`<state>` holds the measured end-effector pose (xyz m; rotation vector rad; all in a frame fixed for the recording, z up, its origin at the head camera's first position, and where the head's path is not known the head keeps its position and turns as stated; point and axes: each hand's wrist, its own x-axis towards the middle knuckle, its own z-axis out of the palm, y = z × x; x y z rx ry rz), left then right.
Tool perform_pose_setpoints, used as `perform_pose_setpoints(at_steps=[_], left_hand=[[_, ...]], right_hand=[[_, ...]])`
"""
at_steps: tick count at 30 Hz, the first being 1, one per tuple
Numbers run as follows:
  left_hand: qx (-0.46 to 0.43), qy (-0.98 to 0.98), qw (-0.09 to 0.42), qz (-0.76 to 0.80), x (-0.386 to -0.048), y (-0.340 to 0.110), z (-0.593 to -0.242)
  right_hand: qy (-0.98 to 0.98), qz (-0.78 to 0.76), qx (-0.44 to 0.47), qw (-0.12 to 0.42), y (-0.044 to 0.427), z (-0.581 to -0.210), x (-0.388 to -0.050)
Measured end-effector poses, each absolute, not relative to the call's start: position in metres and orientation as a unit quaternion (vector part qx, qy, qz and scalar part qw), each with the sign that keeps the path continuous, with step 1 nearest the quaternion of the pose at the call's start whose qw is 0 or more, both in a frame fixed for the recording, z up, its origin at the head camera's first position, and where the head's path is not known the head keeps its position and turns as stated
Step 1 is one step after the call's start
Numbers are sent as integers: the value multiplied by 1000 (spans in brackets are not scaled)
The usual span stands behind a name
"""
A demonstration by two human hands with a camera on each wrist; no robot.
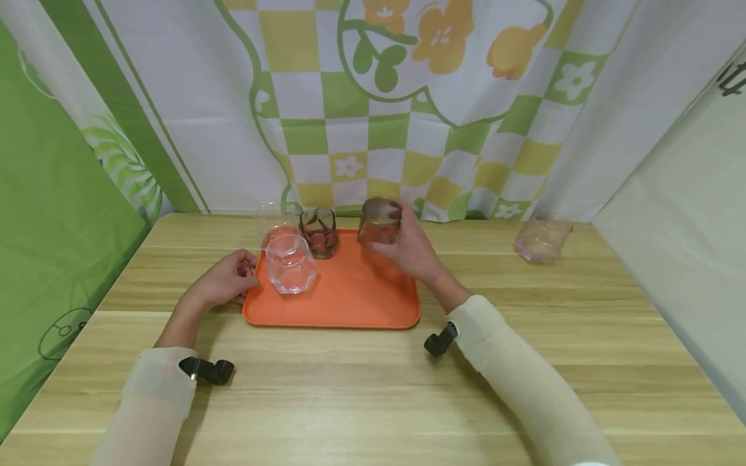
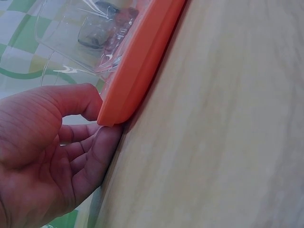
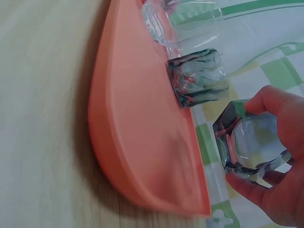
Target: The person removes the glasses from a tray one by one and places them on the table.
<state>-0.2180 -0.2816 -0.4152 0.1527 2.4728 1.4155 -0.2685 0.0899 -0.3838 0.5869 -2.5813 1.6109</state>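
Right hand [image 1: 410, 244]: fingers curled round a held smoky glass [image 1: 377, 221], up by the far right of the orange tray [image 1: 350, 309]; cannot tell whether over the tray or just past its rim. Left hand [image 1: 224, 279]: fingers pinching the tray's left edge.

On the tray, far side, left of middle: a dark grey glass [image 1: 318, 234], upright, between the held one and the clear pair. A front clear glass [image 1: 291, 265] on the tray's left part; a rear clear glass [image 1: 269, 217] at its far left corner, partly hidden by the front one (faint outline, easily missed). Well right of the tray, on the desk [image 1: 350, 395]: a pinkish glass [image 1: 543, 239]. Checked curtain [image 1: 402, 145] beyond the tray.

Left wrist view alone shows fingers tucked beneath the tray's rim. Right wrist view shows the held glass's thick faceted base; the head view alone has the pinkish glass.
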Motion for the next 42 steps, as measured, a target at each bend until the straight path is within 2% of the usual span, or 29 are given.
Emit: perform_pose_setpoints(at_steps=[21, 28, 42], left_hand=[[53, 857, 145, 491, -219, -282, -416], [50, 861, 147, 484, -218, -282, -414], [49, 862, 146, 483, -218, -283, -415]], right_hand=[[-868, 479, 127, 44, 185, -385, -250], [-869, 483, 90, 60, 220, -388, -251], [-870, 488, 47, 54, 264, -387, -258]])
